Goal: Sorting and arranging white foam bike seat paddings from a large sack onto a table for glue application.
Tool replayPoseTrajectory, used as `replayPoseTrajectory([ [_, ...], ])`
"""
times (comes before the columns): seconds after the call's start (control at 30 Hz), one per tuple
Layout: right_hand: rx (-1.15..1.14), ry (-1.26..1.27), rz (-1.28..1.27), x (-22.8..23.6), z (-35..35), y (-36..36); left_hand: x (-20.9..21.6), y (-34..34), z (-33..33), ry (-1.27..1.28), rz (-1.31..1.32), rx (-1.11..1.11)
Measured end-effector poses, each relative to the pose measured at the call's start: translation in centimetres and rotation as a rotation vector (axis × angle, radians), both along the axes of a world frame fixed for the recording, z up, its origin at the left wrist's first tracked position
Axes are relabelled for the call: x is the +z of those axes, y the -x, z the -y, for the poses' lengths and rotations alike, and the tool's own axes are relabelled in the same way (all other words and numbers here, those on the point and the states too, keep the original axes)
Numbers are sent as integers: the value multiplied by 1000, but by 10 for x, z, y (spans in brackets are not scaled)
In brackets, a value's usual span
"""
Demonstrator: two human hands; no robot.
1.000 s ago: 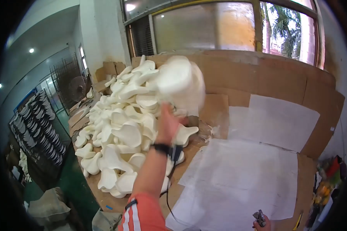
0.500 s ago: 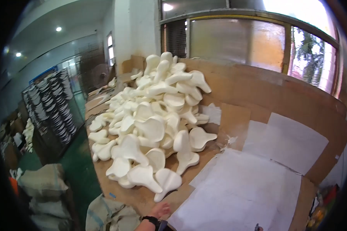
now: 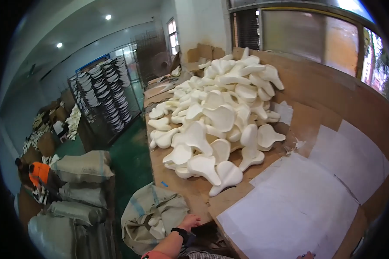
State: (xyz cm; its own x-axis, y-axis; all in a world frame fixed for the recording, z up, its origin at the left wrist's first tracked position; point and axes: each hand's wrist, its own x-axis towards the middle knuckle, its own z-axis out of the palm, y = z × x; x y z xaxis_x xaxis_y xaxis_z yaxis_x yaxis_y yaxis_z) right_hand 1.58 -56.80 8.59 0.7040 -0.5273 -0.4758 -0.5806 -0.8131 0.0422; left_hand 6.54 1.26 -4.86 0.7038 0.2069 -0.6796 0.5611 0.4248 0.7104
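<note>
A tall heap of cream, saddle-shaped foam pads (image 3: 219, 117), like bicycle seat padding, covers the left half of the cardboard-topped table. My left hand (image 3: 189, 222), with a black band at its wrist, hovers between the table's near edge and an uncovered woven sack (image 3: 136, 216). Its fingers reach out to the right, holding nothing that I can see. A few pale foam pieces (image 3: 156, 228) lie inside the sack's mouth. Only the fingertips of my right hand (image 3: 306, 256) show at the lower edge, over a white sheet (image 3: 289, 207); whether they grip anything is hidden.
Full woven sacks (image 3: 84, 166) are stacked on the left, beside a person in an orange top (image 3: 39, 173). A rack of dark and white curved pieces (image 3: 101, 93) stands beyond the green floor (image 3: 132, 151). A cardboard wall (image 3: 315, 82) bounds the table below the windows.
My view has swung left and down, bringing in the open sack, the stacked sacks and the person in orange. My left hand is now beside the sack's mouth.
</note>
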Motion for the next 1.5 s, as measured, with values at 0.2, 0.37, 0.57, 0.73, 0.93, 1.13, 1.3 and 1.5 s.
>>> replayPoseTrajectory([
  [0.2,754,-281,622,-76,-77,-111,-45,84,-71,-153,-62,230],
  [0.37,910,-899,728,106,-361,-160,-57,149,-151,-94,-65,553],
  [0.57,1297,-1206,331,88,-620,-139,-86,209,-201,-134,-92,753],
  [0.73,1362,-1196,-415,-64,-723,-71,-132,254,-200,-540,-297,450],
  [0.93,1488,-863,-623,-268,-749,-40,-155,346,-194,-501,-358,859],
  [1.13,1845,-362,-451,-359,-800,-91,-132,357,-214,-275,-311,1295],
  [1.3,2109,-265,4,-282,-912,-112,-142,344,-226,-248,-426,1290],
  [1.5,2005,-795,-50,-197,-979,-143,-160,259,-247,-216,-192,1036],
])
